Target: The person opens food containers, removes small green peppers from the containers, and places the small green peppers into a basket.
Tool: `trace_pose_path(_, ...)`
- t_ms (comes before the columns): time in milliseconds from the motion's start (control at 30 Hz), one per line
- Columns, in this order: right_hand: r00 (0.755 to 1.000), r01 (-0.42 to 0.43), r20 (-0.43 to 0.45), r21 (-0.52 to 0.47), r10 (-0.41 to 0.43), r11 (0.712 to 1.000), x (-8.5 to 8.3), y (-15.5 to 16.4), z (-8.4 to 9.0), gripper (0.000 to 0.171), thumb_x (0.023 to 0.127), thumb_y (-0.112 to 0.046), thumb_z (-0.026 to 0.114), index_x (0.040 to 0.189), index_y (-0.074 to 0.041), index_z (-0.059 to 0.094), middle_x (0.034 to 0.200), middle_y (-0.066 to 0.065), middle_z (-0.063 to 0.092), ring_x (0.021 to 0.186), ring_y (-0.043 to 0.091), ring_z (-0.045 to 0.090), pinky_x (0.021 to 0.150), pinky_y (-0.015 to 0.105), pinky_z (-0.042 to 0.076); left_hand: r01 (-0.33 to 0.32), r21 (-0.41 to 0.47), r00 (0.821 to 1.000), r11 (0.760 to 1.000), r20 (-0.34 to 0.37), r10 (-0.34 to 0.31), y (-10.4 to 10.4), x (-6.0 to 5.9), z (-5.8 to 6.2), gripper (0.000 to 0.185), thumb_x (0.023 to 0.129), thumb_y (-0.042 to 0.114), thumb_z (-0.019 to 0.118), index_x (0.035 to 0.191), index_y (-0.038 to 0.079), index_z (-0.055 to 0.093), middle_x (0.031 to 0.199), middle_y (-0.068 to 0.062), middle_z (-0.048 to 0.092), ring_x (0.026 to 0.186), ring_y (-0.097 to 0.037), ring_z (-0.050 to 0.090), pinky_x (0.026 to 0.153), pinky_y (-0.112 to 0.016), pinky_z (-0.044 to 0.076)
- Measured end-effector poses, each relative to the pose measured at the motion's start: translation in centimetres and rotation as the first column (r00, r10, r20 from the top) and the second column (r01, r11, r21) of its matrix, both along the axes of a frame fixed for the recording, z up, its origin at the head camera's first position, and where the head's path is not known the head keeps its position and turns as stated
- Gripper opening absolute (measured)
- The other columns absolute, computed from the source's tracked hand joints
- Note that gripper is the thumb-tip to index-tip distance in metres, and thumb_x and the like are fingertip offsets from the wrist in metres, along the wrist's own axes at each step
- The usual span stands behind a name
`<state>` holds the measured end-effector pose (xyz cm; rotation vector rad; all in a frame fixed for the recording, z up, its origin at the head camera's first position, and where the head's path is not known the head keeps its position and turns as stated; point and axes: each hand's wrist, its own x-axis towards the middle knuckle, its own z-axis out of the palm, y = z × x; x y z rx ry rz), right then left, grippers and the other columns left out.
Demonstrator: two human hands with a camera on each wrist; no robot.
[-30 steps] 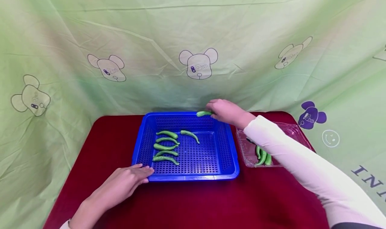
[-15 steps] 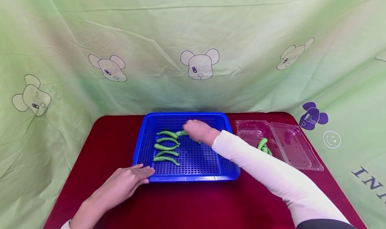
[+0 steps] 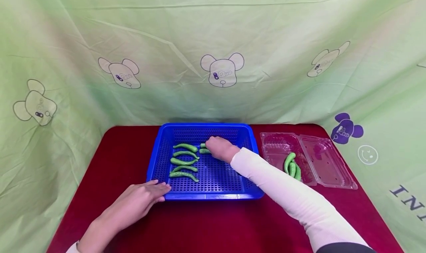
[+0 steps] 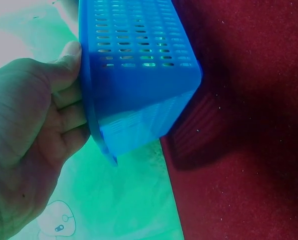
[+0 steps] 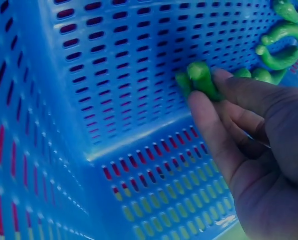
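Observation:
In the head view, several curved green chili peppers [image 3: 184, 163] lie in a column on the left of a blue perforated basket [image 3: 208, 196]. My right hand [image 3: 221, 148] reaches inside, near the back. The right wrist view shows its thumb and finger pinching one green chili pepper [image 5: 201, 77]; another pepper [image 5: 182, 82] sits right beside it, partly hidden. Both pepper ends peek out left of the hand in the head view. My left hand [image 3: 146, 194] rests on the basket's front left corner with fingers straight, and the left wrist view shows them against the rim [image 4: 89, 95].
To the basket's right, a clear plastic box [image 3: 276, 144] stands with its lid [image 3: 327, 162] folded open to the right. Several green peppers [image 3: 293, 168] are in it. A dark red cloth [image 3: 213, 223] covers the table, and a green printed curtain [image 3: 166, 101] hangs behind.
My right hand has carried a pepper leftward over the basket's back right rim and down beside the pepper lying in the middle. The left hand has stayed at the corner.

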<state>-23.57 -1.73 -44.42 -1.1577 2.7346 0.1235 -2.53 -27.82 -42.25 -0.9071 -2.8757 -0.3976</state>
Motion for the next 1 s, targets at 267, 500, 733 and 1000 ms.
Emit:
trace_pose_path(267,0.996,0.066,0.064,0.044,-0.068,0.997,-0.6,0.8,-0.3,0.013,0.08,-0.01,0.085,0.085,-0.01,0.073,0.1,0.013,0.076,0.091,0.028,0.075,0.085,0.041,0.063,0.011,0.006,1.0,1.0,0.0,-0.011,0.2,-0.2,-0.3,0.031,0.094,0.019,0.074,0.124,0.012,0.076,0.122,-0.002,0.076,0.118,-0.026,0.072,0.098,-0.043,0.06)
trace_pose_path(500,0.997,0.039,0.064,-0.055,-0.035,0.998,-1.4,3.9,4.1,0.014,0.081,-0.01,0.082,0.077,-0.01,0.069,0.081,0.006,0.072,0.075,0.023,0.069,0.073,0.042,0.062,0.02,0.012,1.0,1.0,-0.014,-0.02,0.4,-0.3,-0.5,0.031,0.093,0.019,0.074,0.123,0.011,0.076,0.121,-0.002,0.076,0.117,-0.027,0.072,0.097,-0.043,0.06)
trace_pose_path(733,0.996,0.09,-0.009,-0.127,-0.092,0.988,-2.7,10.9,9.7,0.011,0.093,-0.013,0.074,0.085,-0.01,0.067,0.082,0.004,0.07,0.075,0.022,0.068,0.074,0.043,0.062,0.032,0.02,0.999,0.999,-0.03,-0.031,0.3,-0.1,-0.5,0.031,0.092,0.017,0.075,0.122,0.012,0.076,0.12,-0.001,0.077,0.115,-0.026,0.073,0.097,-0.043,0.061)
trace_pose_path(1000,0.997,0.08,0.009,-0.051,-0.079,0.996,-3.0,20.7,8.3,0.03,0.082,0.009,0.059,0.064,-0.014,0.051,0.062,-0.004,0.044,0.058,0.014,0.041,0.052,0.032,0.041,0.028,0.038,0.997,0.999,-0.071,-0.025,0.0,0.0,-0.4,0.031,0.089,0.017,0.078,0.12,0.013,0.078,0.117,0.0,0.078,0.112,-0.026,0.074,0.094,-0.042,0.062)
